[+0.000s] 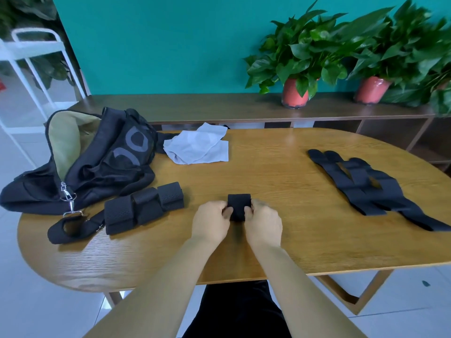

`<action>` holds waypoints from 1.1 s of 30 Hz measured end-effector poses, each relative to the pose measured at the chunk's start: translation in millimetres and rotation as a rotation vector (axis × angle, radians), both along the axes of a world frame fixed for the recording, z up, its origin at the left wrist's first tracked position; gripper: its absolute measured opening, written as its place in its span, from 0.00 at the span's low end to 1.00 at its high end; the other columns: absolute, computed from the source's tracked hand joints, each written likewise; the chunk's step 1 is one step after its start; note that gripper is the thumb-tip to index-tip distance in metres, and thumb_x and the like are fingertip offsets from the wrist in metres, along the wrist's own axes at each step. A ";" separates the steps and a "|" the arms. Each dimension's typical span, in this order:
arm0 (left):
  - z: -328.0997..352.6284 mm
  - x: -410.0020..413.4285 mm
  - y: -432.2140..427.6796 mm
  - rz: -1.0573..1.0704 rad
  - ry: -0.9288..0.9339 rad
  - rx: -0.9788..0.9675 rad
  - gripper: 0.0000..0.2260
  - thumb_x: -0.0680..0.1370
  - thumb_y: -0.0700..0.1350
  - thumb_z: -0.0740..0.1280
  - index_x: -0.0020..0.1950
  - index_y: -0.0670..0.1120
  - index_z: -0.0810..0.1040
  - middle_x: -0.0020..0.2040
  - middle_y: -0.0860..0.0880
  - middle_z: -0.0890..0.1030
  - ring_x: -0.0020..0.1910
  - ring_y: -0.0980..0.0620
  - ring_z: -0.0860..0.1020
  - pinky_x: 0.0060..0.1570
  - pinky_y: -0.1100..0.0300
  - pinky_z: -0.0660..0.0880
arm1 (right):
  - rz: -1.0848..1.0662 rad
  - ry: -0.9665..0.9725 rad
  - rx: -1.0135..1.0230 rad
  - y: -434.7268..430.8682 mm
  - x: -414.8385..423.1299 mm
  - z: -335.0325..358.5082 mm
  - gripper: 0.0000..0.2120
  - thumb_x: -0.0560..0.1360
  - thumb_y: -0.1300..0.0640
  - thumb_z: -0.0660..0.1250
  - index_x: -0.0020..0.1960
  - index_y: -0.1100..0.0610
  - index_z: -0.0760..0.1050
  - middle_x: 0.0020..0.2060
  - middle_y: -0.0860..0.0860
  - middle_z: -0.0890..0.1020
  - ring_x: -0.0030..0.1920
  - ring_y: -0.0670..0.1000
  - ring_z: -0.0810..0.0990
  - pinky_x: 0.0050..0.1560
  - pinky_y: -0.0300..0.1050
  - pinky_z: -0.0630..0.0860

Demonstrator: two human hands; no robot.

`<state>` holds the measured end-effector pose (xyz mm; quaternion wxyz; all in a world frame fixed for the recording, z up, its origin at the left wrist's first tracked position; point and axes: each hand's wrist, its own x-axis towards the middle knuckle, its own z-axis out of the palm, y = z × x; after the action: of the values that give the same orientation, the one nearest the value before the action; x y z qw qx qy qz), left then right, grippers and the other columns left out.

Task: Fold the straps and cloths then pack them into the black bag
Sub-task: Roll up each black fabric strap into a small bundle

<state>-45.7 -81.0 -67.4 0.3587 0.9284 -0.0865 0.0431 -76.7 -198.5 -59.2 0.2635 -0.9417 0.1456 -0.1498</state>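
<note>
On table [268,167], folded strap [239,203], bag [97,176] lettering [133,148] illegible

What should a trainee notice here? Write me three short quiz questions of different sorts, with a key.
1. True or false: the black bag is zipped shut.
2. The left hand and right hand both pinch: A) a water bottle, B) a folded black strap, C) a pair of scissors.
3. Fill in: the unfolded straps lie on the person's ____ side.
Key: 1 false; 2 B; 3 right.
</note>
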 end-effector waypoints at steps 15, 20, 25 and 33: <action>10.2 9.6 -7.6 0.087 0.035 0.236 0.21 0.80 0.52 0.62 0.27 0.50 0.65 0.27 0.52 0.70 0.27 0.54 0.68 0.25 0.60 0.57 | -0.018 0.075 -0.033 1.3 8.5 3.3 0.12 0.80 0.57 0.58 0.62 0.57 0.69 0.55 0.54 0.74 0.47 0.54 0.78 0.39 0.42 0.70; 10.5 12.8 -8.9 0.069 0.049 0.261 0.17 0.80 0.52 0.61 0.32 0.49 0.70 0.31 0.51 0.73 0.30 0.52 0.71 0.26 0.59 0.62 | 0.093 0.110 -0.224 7.0 5.3 6.3 0.10 0.77 0.67 0.57 0.55 0.59 0.73 0.55 0.55 0.69 0.43 0.52 0.70 0.39 0.42 0.69; 6.7 4.4 -1.5 0.028 -0.033 0.101 0.13 0.81 0.48 0.61 0.59 0.41 0.77 0.49 0.43 0.80 0.49 0.43 0.78 0.49 0.50 0.76 | 0.124 0.158 -0.228 4.0 4.1 9.2 0.13 0.77 0.66 0.57 0.58 0.57 0.74 0.57 0.55 0.69 0.51 0.55 0.73 0.43 0.43 0.72; 2.6 -16.9 7.1 -0.176 -0.074 0.412 0.20 0.83 0.48 0.56 0.75 0.54 0.63 0.77 0.51 0.61 0.73 0.47 0.60 0.65 0.50 0.59 | 0.193 0.195 -0.146 2.4 -1.5 9.3 0.16 0.79 0.57 0.55 0.65 0.54 0.71 0.58 0.55 0.75 0.60 0.56 0.66 0.55 0.48 0.70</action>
<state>-62.7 -73.9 -64.8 0.1602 0.9688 -0.1871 0.0272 -78.2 -196.1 -49.9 0.1919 -0.9781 0.0680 -0.0421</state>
